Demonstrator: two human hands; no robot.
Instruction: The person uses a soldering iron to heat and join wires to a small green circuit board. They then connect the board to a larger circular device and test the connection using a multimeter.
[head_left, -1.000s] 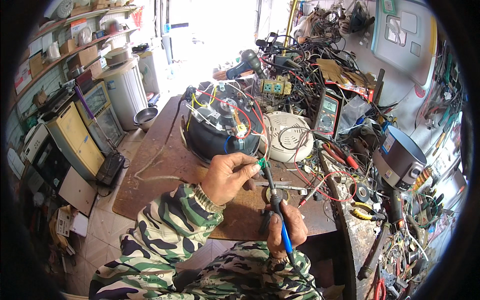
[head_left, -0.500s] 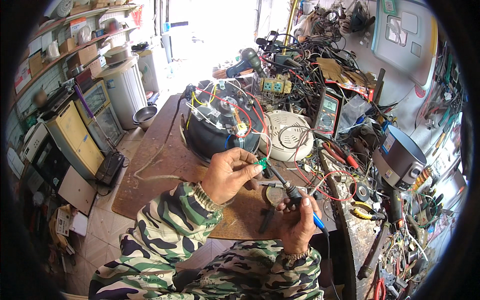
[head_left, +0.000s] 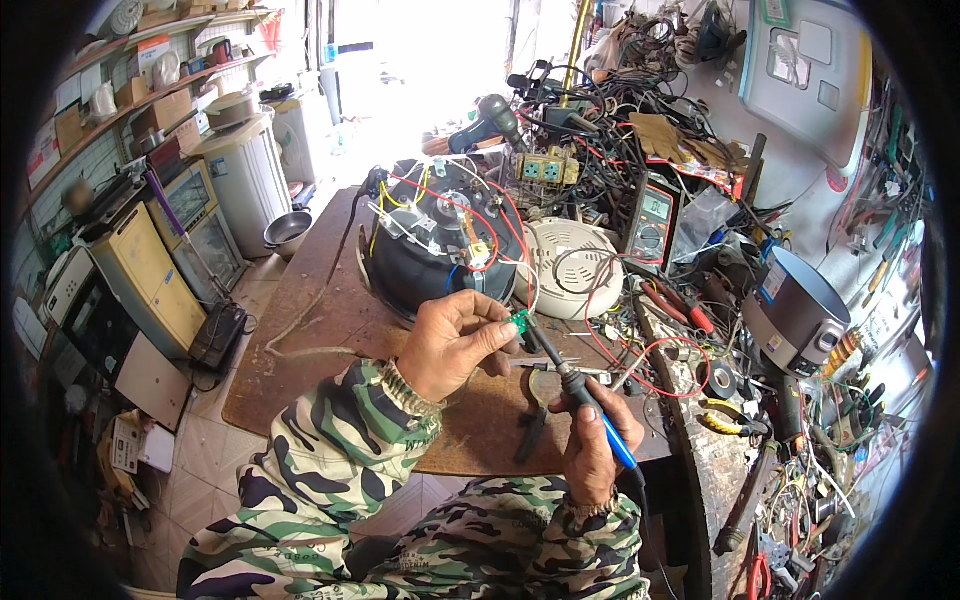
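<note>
My left hand (head_left: 455,350) pinches a small green circuit board (head_left: 518,323) joined to white and red wires. My right hand (head_left: 600,440) grips a soldering iron (head_left: 622,445) with a blue and black handle, its metal tip at or very near the board; whether they touch is unclear. Beyond them sits an upturned black appliance body (head_left: 420,285) with red, yellow, blue and white wires on top. A vented cream base cover (head_left: 580,290) rests to its right. Under the iron, a dark tool (head_left: 530,430) lies on the wooden table (head_left: 300,380).
A multimeter (head_left: 650,225) stands behind the cover amid tangled cables (head_left: 600,90). The cluttered bench (head_left: 705,470) at right holds pliers (head_left: 730,420), tape (head_left: 722,375) and a grey cooker body (head_left: 795,315). Shelves and appliances line the left, with a pan (head_left: 288,232) on the floor.
The soldering iron's handle swung right from upright to a slant, then shifted slightly left again with my right hand. My left hand and the board have moved slightly up and left.
</note>
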